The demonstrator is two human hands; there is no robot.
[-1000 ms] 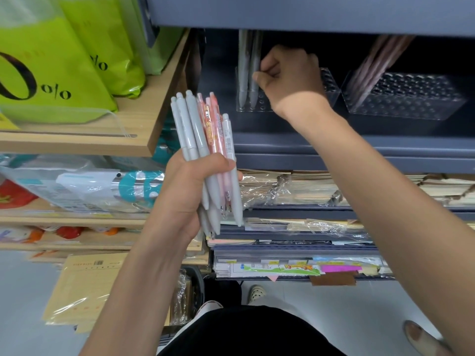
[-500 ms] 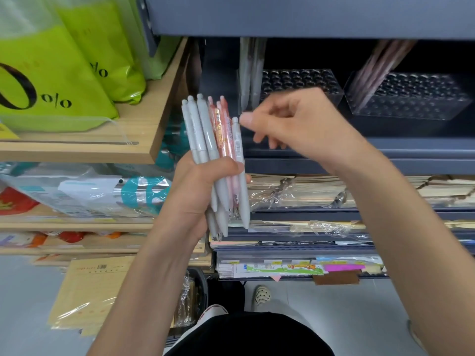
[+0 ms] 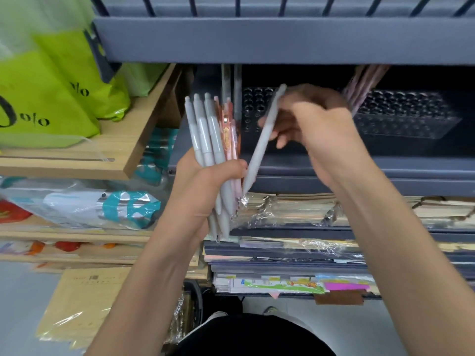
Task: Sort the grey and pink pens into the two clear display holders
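Sorting seems early: our left grip wraps a bundle of grey and pink plastic pens, our right grip pinches one grey pen beside it; the left clear perforated holder and the right clear holder, on the grey shelf, hold few.

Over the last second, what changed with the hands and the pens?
The right hand left the left holder, came back to the bundle, pinched one grey pen and is drawing it away, its top tilted right. The left hand still grips the bundle; the left holder and the right holder stayed in place.
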